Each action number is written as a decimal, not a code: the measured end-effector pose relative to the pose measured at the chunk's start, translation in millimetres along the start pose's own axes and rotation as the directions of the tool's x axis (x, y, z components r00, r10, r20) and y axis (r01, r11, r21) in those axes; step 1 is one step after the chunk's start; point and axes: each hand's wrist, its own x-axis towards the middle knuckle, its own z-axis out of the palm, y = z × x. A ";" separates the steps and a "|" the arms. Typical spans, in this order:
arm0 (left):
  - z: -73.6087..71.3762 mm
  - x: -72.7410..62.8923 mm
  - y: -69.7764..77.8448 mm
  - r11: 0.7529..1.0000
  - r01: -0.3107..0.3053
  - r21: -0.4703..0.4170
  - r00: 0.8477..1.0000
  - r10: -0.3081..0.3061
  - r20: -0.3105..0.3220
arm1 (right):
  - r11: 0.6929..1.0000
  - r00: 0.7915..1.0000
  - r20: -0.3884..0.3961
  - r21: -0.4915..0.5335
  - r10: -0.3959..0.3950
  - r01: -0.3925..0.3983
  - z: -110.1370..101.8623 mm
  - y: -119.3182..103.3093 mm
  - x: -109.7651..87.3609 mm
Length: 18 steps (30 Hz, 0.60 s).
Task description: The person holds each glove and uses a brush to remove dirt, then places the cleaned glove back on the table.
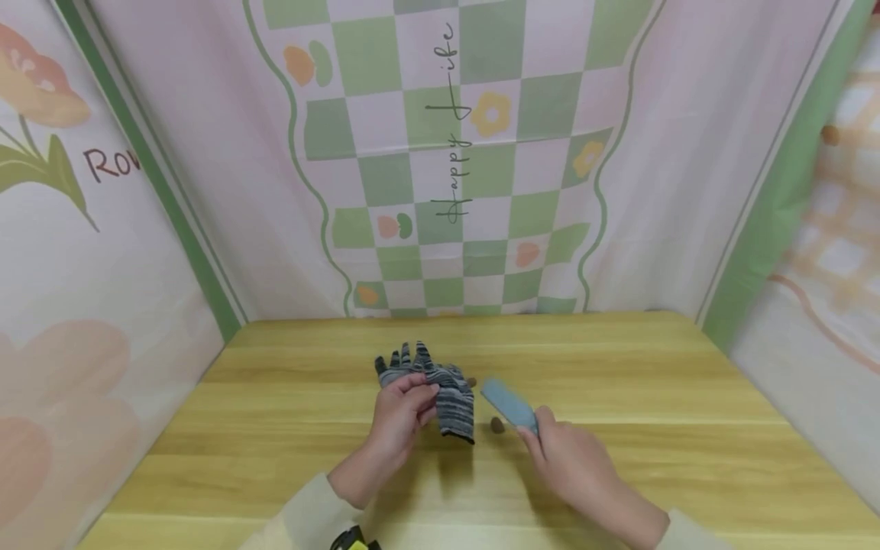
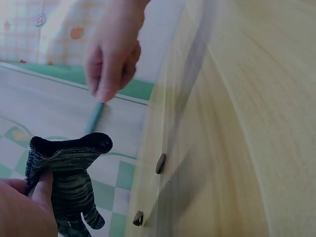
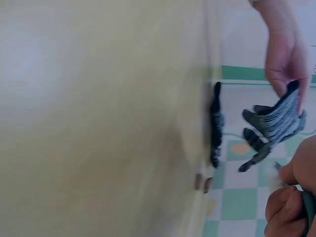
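Note:
My left hand (image 1: 402, 420) pinches a grey-and-black striped knit glove (image 1: 455, 409) near its cuff, above the table. In the left wrist view the glove (image 2: 69, 173) hangs cuff up, fingers down. A second dark striped glove (image 3: 217, 128) lies on the table in the right wrist view. To the right, my right hand (image 1: 577, 462) grips a blue-grey tool (image 1: 509, 405) with a flat, round-ended blade, tilted toward the glove; its exact kind is unclear. The blade does not touch the glove.
Two small brown lumps (image 2: 161, 163), like stones or clods, lie on the wooden table (image 1: 619, 367) near the tool. A printed curtain (image 1: 440, 252) stands behind the table's far edge, with more at both sides. A black and yellow object (image 1: 354, 538) shows at the bottom edge.

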 end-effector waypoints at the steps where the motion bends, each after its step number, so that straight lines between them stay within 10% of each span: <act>1: 0.5 -0.1 -0.8 1.000 0.001 0.004 1.000 -0.001 0.004 | 1.000 1.000 -0.010 0.019 0.006 -0.006 -2.6 -1.6 1.4; 18: 12.8 -11.8 -10.3 0.999 -0.007 0.045 0.996 0.003 0.093 | 0.948 0.996 -0.034 0.314 0.076 -0.062 -9.1 -38.4 24.7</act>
